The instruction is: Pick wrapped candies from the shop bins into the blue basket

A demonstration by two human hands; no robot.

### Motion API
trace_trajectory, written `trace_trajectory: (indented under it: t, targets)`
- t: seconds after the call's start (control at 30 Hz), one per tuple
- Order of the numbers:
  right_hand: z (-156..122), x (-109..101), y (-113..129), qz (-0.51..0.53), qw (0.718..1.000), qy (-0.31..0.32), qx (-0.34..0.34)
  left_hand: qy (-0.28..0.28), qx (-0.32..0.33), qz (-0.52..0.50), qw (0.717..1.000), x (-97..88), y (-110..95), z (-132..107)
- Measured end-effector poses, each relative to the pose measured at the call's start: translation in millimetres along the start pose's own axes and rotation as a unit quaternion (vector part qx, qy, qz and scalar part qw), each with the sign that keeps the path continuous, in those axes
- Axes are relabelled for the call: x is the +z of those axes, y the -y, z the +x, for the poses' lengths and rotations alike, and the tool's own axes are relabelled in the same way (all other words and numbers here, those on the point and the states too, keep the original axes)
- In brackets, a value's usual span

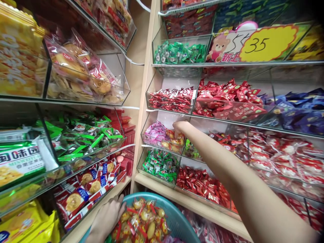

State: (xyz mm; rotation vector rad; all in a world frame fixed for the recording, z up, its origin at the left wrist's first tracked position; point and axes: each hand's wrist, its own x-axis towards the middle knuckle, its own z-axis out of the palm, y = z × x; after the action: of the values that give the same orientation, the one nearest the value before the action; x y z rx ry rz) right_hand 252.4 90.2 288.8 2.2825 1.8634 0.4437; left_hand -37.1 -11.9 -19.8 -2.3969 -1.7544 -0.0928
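Midway, I judge: the bin (165, 118) at frame centre has purple candies (157, 131) on its left, yellow candies (172, 145) on its right; the basket (149, 195), bottom centre, remains heaped. Direction of transfer unclear from this view. My right hand (181, 127) is at the bin, fingers bent down, tips hidden; cannot tell if they pinch anything. My left hand (112, 211) lies at the basket's left rim, fingers curled, grip unclear. Basket candies (145, 221): glossy, clear-wrapped, yellow with red ends.
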Motion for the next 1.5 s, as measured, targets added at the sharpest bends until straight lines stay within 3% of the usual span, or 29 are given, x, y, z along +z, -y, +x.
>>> trace_trajectory:
  t: [0.3,0.43,0.57,0.67,0.73,0.8,0.9,1.0,1.23,1.5]
  targets:
    - [-28.3,-3.6,-6.1,-0.018,0.996,-0.072,-0.047,-0.013,-0.004,-0.028,1.0,-4.5,-3.3,1.0]
    - [-51.4,-5.2,-8.8,-0.035,0.983,-0.152,-0.097,0.004,0.004,-0.02,1.0,-7.0,-4.9,-1.1]
    - [-99.4,1.9,-9.2,-0.016,0.949,-0.258,-0.179,0.004,0.007,-0.019,1.0,-6.8,-6.0,-1.2]
    - [-149.3,27.4,-0.8,0.084,0.911,-0.303,-0.268,0.01,0.005,-0.016,1.0,-7.1,-7.5,-1.1]
    - [-177.8,59.2,10.4,0.186,0.882,-0.249,-0.355,0.013,0.005,-0.022,1.0,-7.6,-8.5,-1.1]
    - [-196.7,99.0,24.8,0.269,0.855,-0.157,-0.415,0.016,0.004,-0.03,0.999,-8.2,-9.1,-1.3]
    - [-208.1,155.2,48.3,0.325,0.835,-0.055,-0.441,0.015,0.008,-0.037,0.999,-8.8,-8.5,-1.5]
    - [-209.5,188.1,69.8,0.352,0.824,0.003,-0.444,0.025,0.006,-0.06,0.998,-9.3,-5.3,-1.1]
    - [-212.1,198.8,103.1,0.332,0.818,0.002,-0.47,0.011,0.009,-0.124,0.992,-7.0,2.5,-0.1]
    - [-216.5,209.8,123.4,0.269,0.823,-0.036,-0.499,0.01,0.006,-0.112,0.994,-5.8,1.8,-2.7]
